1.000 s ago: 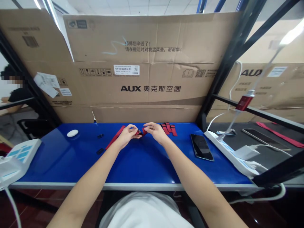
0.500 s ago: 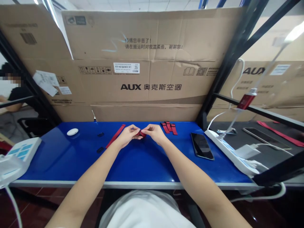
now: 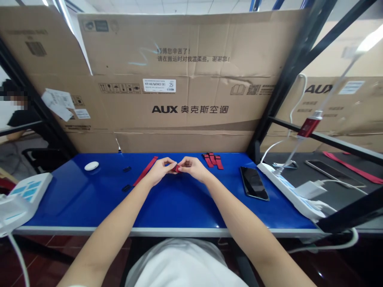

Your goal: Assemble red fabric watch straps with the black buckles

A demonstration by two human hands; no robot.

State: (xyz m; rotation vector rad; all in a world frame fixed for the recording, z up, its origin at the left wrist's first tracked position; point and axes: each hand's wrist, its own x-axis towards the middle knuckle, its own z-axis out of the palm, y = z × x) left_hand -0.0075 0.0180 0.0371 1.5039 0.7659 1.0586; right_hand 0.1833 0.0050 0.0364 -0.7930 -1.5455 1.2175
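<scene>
My left hand (image 3: 161, 170) and right hand (image 3: 194, 170) pinch a small red strap (image 3: 177, 169) between them, over the blue worktop (image 3: 179, 211); a cluster of straps (image 3: 213, 161) lies right of my right hand.

Cardboard panel (image 3: 191, 93) — AUX 奥克斯空调, its white label (image 3: 159, 85) — 25, AUX on rightmost cardboard (image 3: 335, 103)

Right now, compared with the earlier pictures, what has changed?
The right hand has closed in toward the left hand, narrowing the gap at the small red strap between them. Nothing was visibly let go. The grouped red straps, black buckles and phone stayed put.
</scene>
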